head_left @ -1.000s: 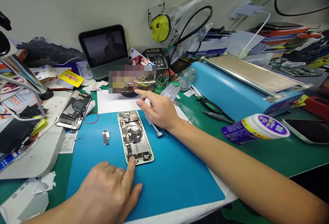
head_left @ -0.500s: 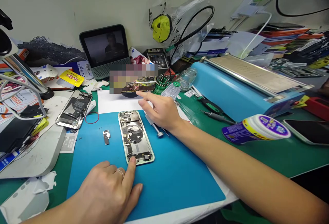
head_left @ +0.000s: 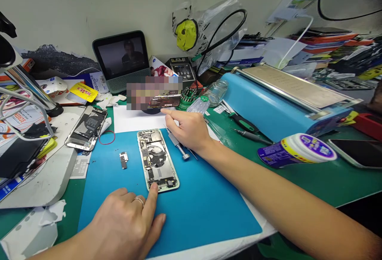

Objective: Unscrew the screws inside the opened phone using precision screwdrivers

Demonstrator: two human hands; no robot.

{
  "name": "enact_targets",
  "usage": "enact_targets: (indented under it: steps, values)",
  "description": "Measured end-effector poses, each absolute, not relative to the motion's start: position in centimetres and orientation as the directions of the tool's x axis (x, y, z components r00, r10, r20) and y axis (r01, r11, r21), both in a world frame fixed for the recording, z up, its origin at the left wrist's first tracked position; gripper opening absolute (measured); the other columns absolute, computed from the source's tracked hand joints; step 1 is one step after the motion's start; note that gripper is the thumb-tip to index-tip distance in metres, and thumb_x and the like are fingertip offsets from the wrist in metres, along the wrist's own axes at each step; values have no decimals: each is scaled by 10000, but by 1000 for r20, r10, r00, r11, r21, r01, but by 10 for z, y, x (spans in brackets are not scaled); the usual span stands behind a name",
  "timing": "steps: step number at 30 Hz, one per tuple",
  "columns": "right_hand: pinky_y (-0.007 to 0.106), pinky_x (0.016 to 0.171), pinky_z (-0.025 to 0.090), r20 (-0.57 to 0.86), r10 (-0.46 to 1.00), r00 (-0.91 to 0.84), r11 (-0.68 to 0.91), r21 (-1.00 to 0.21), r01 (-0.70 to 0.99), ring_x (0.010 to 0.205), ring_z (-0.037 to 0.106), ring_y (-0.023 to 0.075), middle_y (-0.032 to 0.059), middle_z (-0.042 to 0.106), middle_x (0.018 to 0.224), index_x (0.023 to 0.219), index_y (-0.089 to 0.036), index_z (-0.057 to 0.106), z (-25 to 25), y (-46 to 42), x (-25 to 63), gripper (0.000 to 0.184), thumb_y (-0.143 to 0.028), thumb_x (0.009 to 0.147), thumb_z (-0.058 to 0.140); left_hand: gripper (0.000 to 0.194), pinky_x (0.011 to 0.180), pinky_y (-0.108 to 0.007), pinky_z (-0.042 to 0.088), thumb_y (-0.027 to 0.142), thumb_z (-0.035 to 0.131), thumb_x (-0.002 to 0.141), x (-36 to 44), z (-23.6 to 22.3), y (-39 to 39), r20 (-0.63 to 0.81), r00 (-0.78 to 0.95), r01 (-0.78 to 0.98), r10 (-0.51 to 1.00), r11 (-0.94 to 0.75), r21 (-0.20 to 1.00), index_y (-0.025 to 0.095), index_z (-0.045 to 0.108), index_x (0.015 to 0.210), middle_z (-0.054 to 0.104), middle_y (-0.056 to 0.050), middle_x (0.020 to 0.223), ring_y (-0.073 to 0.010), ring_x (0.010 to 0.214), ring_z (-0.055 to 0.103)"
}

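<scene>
An opened phone (head_left: 158, 168), its inner parts bare in a pale green frame, lies on the blue mat. My left hand (head_left: 128, 216) rests with its index fingertip on the phone's lower end, the other fingers bent and holding nothing. Beyond the phone, my right hand (head_left: 189, 129) stretches its index finger to the lower edge of a propped-up screen (head_left: 164, 100), partly pixelated; I cannot tell whether it touches. A screwdriver (head_left: 180, 146) lies partly under the right hand. Left of the phone is a small metal shield plate (head_left: 123, 160) with tiny screws nearby.
A second phone part (head_left: 86, 129) and a red rubber band (head_left: 107, 137) lie at the left. A smart display (head_left: 122, 59) stands against the wall. To the right are a blue machine (head_left: 268, 97), a purple-and-white tub (head_left: 295, 150) and a dark-screened phone (head_left: 356, 153).
The picture on the propped-up screen has changed from a circuit board to something darker with text. My right hand has shifted slightly right and down. My left hand stays in place.
</scene>
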State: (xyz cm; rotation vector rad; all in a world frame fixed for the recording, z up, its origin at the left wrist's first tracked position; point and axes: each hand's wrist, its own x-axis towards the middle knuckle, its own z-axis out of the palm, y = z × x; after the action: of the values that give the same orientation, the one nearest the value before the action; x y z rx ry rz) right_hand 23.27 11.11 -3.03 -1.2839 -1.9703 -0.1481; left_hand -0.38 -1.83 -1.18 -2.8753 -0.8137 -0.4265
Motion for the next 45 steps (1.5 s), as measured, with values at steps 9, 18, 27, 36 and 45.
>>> enact_targets:
  steps: [9, 18, 27, 36, 45]
  values:
    - [340, 621, 532, 596, 779, -196, 468, -345, 814, 802, 746, 216, 116, 549, 1523, 1036, -213, 616, -27, 113, 233, 155, -301, 996, 495, 434, 432, -361, 497, 280, 231, 1121, -4, -11, -18, 307, 812, 529, 497, -848, -26, 30, 560, 1254, 631, 11, 580, -204, 437, 624]
    - [348, 725, 573, 597, 774, -210, 487, -349, 800, 927, 764, 240, 97, 616, 1458, 962, -221, 638, -26, 112, 233, 136, -286, 985, 521, 426, 429, -357, 494, 274, 236, 1120, -3, -11, -18, 317, 807, 532, 498, -846, -27, 34, 571, 1228, 631, 11, 580, -200, 435, 621]
    - [340, 732, 577, 594, 767, -242, 505, -327, 799, 950, 779, 235, 86, 688, 1369, 894, -208, 691, -28, 112, 232, 245, -277, 1002, 483, 417, 446, -360, 501, 279, 242, 1121, -3, -13, -18, 325, 803, 538, 499, -842, -36, 37, 560, 1238, 647, 6, 593, -205, 446, 632]
    - [331, 733, 574, 594, 773, -225, 490, -332, 806, 925, 765, 226, 82, 710, 1343, 1004, -211, 690, -29, 112, 233, 213, -275, 997, 487, 439, 447, -364, 505, 280, 236, 1119, -4, -11, -19, 304, 812, 530, 499, -848, -24, 30, 579, 1231, 656, -3, 603, -204, 448, 628]
    - [351, 691, 579, 600, 776, -194, 484, -370, 793, 904, 753, 235, 102, 592, 1490, 1049, -190, 665, -29, 112, 233, 178, -266, 960, 531, 437, 435, -367, 481, 281, 233, 1121, -4, -13, -18, 315, 807, 534, 499, -845, -29, 38, 582, 1224, 647, 4, 592, -208, 432, 617]
